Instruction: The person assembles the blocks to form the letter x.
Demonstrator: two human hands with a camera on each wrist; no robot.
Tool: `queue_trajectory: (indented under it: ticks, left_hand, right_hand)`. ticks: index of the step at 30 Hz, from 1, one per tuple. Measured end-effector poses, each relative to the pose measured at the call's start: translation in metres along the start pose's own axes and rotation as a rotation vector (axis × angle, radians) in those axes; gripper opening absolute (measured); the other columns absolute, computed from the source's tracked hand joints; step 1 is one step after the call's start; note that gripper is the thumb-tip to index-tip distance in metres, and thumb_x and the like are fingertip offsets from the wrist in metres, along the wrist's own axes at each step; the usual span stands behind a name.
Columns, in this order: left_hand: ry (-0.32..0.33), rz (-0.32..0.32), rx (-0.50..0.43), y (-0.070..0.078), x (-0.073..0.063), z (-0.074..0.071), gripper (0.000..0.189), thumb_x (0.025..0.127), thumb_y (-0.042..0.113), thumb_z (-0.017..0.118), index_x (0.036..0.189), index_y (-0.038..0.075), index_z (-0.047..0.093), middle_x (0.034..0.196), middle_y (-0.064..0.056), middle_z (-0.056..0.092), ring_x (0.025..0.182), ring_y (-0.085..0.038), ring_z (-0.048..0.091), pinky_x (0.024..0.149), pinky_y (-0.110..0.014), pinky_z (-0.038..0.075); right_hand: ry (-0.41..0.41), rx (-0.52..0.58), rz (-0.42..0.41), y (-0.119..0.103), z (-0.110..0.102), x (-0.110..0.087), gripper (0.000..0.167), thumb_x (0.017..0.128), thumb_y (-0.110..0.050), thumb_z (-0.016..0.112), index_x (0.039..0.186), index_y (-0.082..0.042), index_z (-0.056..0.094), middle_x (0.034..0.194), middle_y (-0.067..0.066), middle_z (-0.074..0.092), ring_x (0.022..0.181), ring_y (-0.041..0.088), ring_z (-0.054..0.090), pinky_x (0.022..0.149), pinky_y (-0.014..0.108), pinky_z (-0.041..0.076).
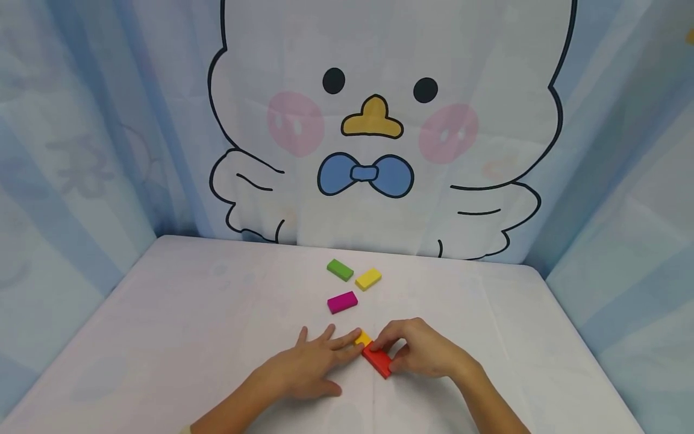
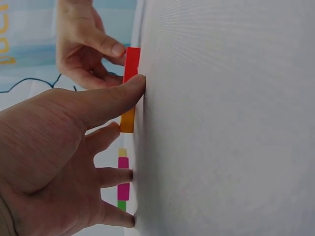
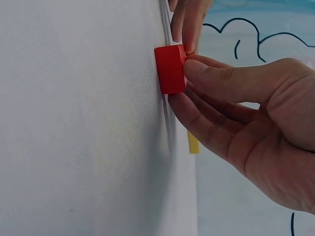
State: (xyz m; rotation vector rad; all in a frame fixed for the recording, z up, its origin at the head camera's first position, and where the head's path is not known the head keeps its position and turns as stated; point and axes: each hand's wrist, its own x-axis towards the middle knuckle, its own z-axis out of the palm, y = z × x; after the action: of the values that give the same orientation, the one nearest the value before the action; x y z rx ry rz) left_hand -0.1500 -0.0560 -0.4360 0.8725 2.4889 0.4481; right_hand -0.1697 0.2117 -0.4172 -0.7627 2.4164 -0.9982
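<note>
A red rectangular block (image 1: 378, 360) lies flat on the table, end to end with an orange block (image 1: 362, 339). My right hand (image 1: 425, 349) pinches the red block; in the right wrist view the thumb (image 3: 197, 66) rests against the side of the red block (image 3: 170, 71). My left hand (image 1: 311, 364) is spread flat on the table, its fingers straight. One of its fingertips touches the orange block (image 2: 127, 120), seen in the left wrist view. The left hand partly covers the orange block in the head view.
Beyond the hands lie a magenta block (image 1: 343, 302), a green block (image 1: 340, 270) and a yellow block (image 1: 368, 279). The white table (image 1: 217, 289) ends at a curtain (image 1: 374, 217) printed with a cartoon bird. More curtains hang at both sides.
</note>
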Motion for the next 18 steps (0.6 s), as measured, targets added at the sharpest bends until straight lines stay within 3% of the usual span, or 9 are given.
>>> queue_trajectory:
  ticks: [11,18]
  left_hand:
    - [0.008,0.018,-0.017,-0.002,-0.001,-0.002,0.075,0.093,0.037,0.078,0.159,0.041,0.041,0.172,0.021,0.02,0.158,-0.041,0.027,0.115,-0.082,0.019]
    - [0.037,0.035,-0.043,-0.006,-0.006,-0.011,0.066,0.096,0.033,0.075,0.156,0.039,0.048,0.169,0.019,0.03,0.155,-0.03,0.037,0.118,-0.075,0.027]
  right_hand:
    - [-0.002,-0.012,-0.003,0.002,-0.002,-0.001,0.038,0.086,0.001,0.08,0.119,-0.018,0.078,0.113,-0.006,0.073,0.102,0.017,0.07,0.082,0.021,0.059]
    - [-0.01,-0.056,-0.036,0.003,-0.004,-0.003,0.039,0.09,0.006,0.071,0.121,-0.018,0.076,0.121,-0.006,0.071,0.107,0.017,0.068,0.086,0.023,0.06]
